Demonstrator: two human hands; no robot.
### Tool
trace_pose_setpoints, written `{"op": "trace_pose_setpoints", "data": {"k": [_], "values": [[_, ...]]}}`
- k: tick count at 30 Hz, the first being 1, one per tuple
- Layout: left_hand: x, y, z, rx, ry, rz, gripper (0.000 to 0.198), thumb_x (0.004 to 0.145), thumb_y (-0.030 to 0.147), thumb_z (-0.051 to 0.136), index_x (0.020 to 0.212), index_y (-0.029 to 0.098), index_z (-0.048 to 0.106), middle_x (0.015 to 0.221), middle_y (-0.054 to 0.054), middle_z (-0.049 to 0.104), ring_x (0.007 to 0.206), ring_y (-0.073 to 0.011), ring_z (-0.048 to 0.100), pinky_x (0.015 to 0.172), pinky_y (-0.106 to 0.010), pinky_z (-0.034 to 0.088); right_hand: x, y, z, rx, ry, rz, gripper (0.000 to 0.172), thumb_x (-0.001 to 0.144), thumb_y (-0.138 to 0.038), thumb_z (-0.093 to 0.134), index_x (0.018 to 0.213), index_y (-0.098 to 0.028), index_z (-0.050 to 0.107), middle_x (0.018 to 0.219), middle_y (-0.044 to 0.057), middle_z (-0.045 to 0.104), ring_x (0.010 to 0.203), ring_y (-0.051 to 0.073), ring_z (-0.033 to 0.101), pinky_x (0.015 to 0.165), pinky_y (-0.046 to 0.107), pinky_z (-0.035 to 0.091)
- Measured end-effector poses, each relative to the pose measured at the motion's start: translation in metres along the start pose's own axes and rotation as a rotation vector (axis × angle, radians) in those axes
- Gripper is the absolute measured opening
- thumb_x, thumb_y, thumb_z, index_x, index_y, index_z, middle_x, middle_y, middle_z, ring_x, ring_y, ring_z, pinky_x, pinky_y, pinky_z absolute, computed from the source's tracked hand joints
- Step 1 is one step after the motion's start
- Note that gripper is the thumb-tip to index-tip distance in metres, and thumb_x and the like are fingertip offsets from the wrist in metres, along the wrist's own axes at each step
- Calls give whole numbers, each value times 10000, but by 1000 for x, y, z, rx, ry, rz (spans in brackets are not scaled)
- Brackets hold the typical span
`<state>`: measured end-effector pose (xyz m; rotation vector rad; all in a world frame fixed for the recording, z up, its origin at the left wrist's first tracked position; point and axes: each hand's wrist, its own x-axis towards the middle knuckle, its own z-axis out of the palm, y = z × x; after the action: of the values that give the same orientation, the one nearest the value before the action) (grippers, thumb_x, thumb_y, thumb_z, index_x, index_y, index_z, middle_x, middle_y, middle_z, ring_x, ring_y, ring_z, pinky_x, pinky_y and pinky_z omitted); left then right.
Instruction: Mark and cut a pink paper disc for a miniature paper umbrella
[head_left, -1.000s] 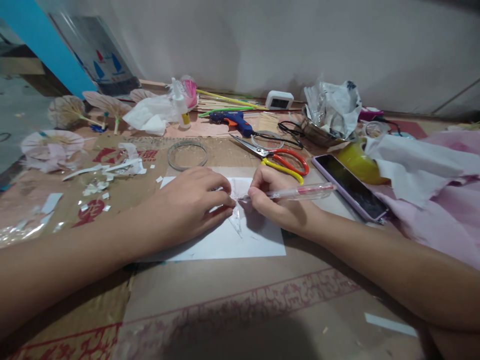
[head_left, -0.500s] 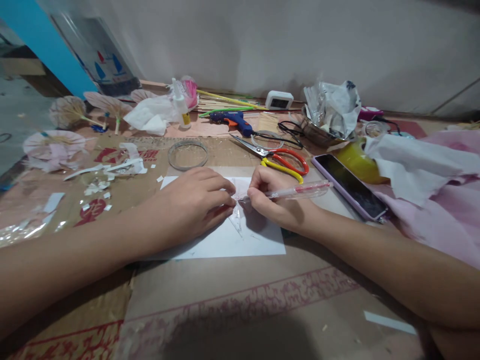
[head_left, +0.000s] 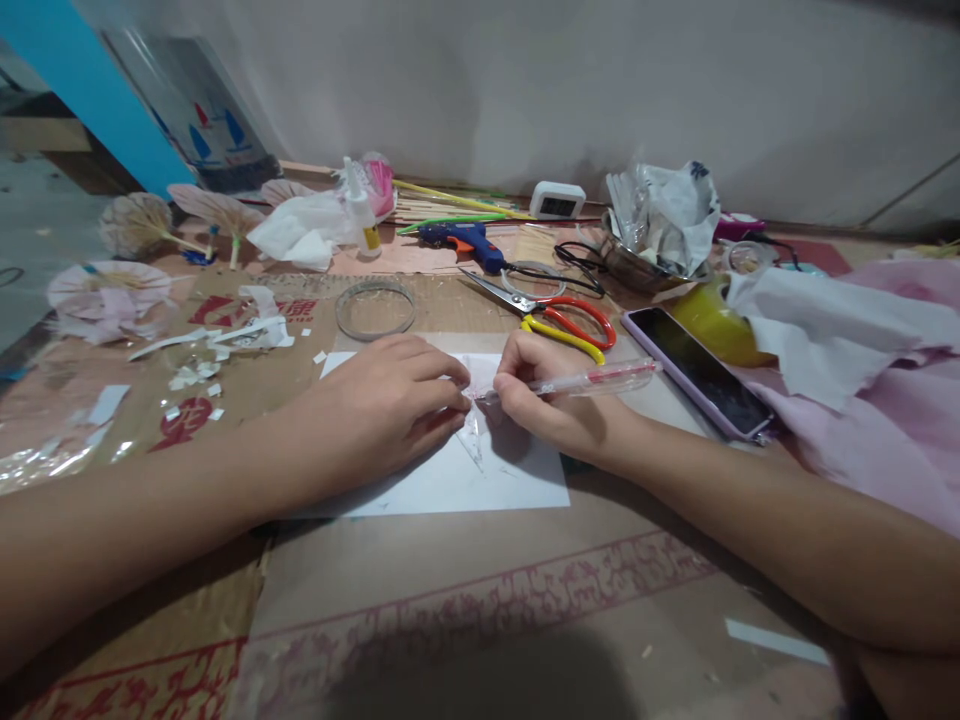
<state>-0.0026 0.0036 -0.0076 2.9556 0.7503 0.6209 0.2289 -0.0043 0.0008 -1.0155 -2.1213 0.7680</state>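
Note:
A sheet of white paper (head_left: 517, 492) lies on the cardboard in front of me. My right hand (head_left: 536, 390) grips a clear gel pen with a red refill (head_left: 600, 376), its tip down by the fingertips of the other hand. Across the paper's left half rests my left hand (head_left: 409, 390), fingers curved and pressed together. Its fingertips hold down a small transparent set square (head_left: 474, 448), whose pointed end sticks out toward me. Most of the set square is covered by the fingers, and the pen's tip is hard to make out.
Behind the paper lie scissors (head_left: 559, 325), a ring (head_left: 375, 310) and a blue glue gun (head_left: 465, 243). A phone (head_left: 697, 370) and pink cloth (head_left: 885, 430) are on the right. Paper scraps (head_left: 195, 376) and round fans (head_left: 109, 290) lie left. A glue bottle (head_left: 361, 215) stands at the back.
The pen has tilted slightly, its rear end shifting a little left. Both hands stay almost in place on the paper.

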Motion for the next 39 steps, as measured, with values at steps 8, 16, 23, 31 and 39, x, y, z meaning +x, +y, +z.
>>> {"op": "trace_pose_setpoints", "data": {"k": [8, 16, 23, 31, 39], "values": [[0, 0, 0, 6, 20, 4, 210, 1009, 297, 562, 967, 192, 739, 1067, -77, 748, 948, -226, 655, 844, -381, 483, 0, -1, 0, 14, -10, -35, 141, 887, -243, 549, 762, -215, 493, 656, -41, 545, 558, 106, 457, 544, 253, 332], [0, 1, -1, 4, 16, 1, 206, 1005, 296, 566, 953, 192, 736, 1051, -81, 741, 947, -226, 656, 848, -376, 484, -1, 2, 2, 22, 21, -8, 142, 918, -253, 549, 792, -214, 498, 655, -39, 574, 576, 116, 517, 568, 262, 372], [1, 1, -1, 10, 19, 8, 223, 1015, 304, 550, 991, 190, 740, 1070, -73, 745, 947, -228, 656, 839, -374, 482, -4, 0, 1, 112, 39, 8, 146, 937, -272, 562, 816, -225, 495, 660, -33, 593, 577, 127, 544, 549, 269, 374], [1, 0, -1, -3, 17, 6, 227, 1018, 294, 542, 975, 184, 735, 1041, -72, 737, 938, -227, 651, 834, -376, 477, -3, 3, 2, 17, 72, -70, 251, 945, -319, 618, 752, -217, 495, 618, -39, 572, 534, 105, 488, 507, 255, 327], [2, 2, -2, 5, 7, 1, 231, 1016, 290, 542, 931, 184, 729, 1035, -75, 745, 934, -219, 654, 842, -371, 480, -1, 3, 3, -40, 60, -86, 242, 933, -296, 599, 731, -212, 493, 617, -52, 529, 526, 89, 450, 511, 242, 312]]}}
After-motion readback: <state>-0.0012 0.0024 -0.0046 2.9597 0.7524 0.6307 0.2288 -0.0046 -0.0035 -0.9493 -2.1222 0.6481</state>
